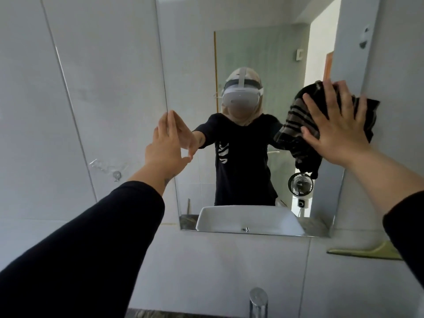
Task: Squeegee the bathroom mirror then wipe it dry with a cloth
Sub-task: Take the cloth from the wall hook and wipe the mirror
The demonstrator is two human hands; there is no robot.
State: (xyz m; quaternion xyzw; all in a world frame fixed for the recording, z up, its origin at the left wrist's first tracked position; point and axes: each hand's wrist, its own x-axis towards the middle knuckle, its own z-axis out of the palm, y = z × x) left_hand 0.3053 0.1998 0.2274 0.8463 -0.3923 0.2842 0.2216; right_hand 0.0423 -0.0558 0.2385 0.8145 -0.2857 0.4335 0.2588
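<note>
The frameless mirror (241, 53) hangs on the tiled wall in front of me. My right hand (337, 125) lies flat, fingers spread, and presses a dark striped cloth (298, 120) against the mirror's right side near its edge. The cloth hangs down below my palm. My left hand (166, 143) rests on the mirror's left edge with its fingers against the glass and holds nothing. No squeegee is in view.
A chrome tap (258, 301) stands at the bottom centre. A yellow-green shelf (367, 251) juts from the wall below the mirror's right corner. The mirror reflects a person, a white basin, a small black fan and a doorway.
</note>
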